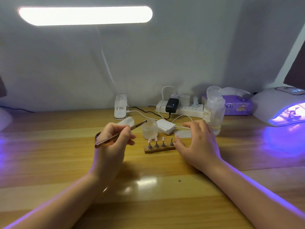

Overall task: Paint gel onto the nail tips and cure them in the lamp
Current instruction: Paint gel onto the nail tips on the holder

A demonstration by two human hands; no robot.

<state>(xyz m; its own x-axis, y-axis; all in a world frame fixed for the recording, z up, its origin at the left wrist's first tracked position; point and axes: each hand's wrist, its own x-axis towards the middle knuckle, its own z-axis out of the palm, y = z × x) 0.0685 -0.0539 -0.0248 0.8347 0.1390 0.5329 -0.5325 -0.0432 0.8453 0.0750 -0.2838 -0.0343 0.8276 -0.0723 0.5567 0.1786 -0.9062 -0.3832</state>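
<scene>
Your left hand pinches the slim brush, your right hand spreads empty beside the holder; lift those light, fragile nail tips by their stands.

I am looking at a home nail-art corner: a wooden desk pushed against a plain wall, a clip-on strip light, a crowded power strip, a tissue pack, and a glowing curing lamp.
</scene>
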